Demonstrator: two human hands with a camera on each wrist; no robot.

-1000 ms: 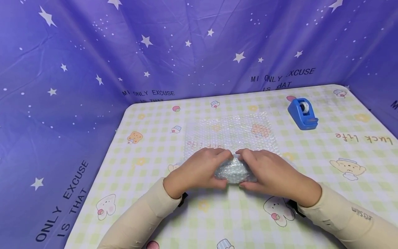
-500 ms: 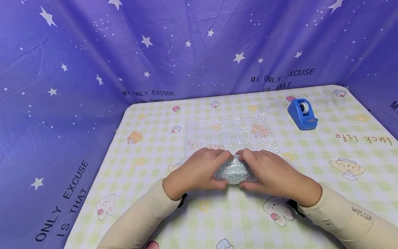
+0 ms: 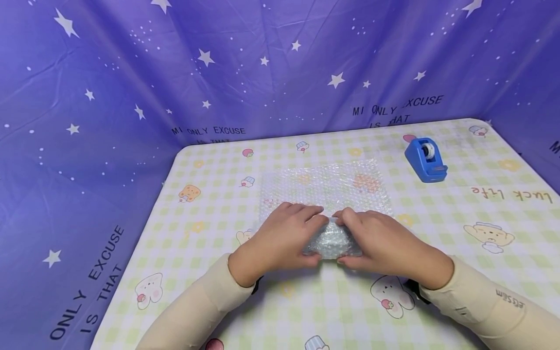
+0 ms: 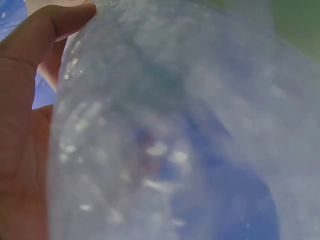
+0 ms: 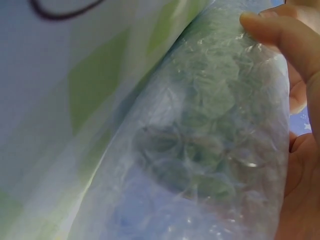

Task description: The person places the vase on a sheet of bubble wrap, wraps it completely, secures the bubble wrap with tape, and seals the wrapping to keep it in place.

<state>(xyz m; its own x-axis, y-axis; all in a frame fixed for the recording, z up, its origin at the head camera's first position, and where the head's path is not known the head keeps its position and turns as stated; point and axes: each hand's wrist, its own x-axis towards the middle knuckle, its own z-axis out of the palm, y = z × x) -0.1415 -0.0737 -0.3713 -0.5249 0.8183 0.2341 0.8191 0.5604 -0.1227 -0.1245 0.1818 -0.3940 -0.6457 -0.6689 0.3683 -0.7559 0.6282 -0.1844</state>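
A roll of clear bubble wrap [image 3: 333,239] lies near the middle of the table, its flat sheet [image 3: 323,187] spread out behind it. The left hand [image 3: 282,236] grips the roll's left end, thumb on the near side and fingers over the top. On the right end the right hand [image 3: 380,240] holds it in the same way. Both wrist views show the layered wrap [image 4: 125,125] [image 5: 215,110] close up, with a thumb against it. Something bluish or greenish shows dimly through the layers; what it is I cannot tell.
A blue tape dispenser [image 3: 425,160] stands at the back right of the table. The checked tablecloth [image 3: 175,253] carries printed cartoon figures. Behind and beside the table hangs a purple curtain [image 3: 262,87] with white stars.
The left hand's fingers have lifted and spread a little at the top of the roll. The right hand, the roll and the flat sheet stay nearly where they were.
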